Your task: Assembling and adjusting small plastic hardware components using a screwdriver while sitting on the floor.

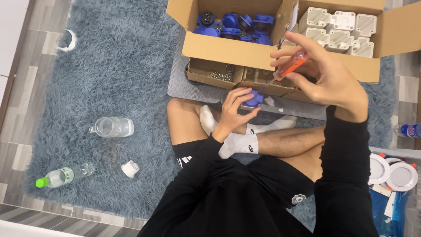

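Observation:
My left hand (234, 109) grips a small blue plastic part (254, 99) above my crossed legs. My right hand (326, 74) holds a screwdriver with an orange handle (290, 66), and its tip points down into the blue part. Just ahead stands a large cardboard box (228, 49) with several blue parts (234, 27) on its left side and several white plastic housings (340, 31) on its right.
Small open cardboard boxes of screws (215, 73) sit on a grey board. On the blue shaggy rug lie a clear jar (112, 127), a green-capped bottle (61, 175) and a white cap (130, 168). White round fittings (392, 173) lie at the right, with another bottle (410, 130) beyond them.

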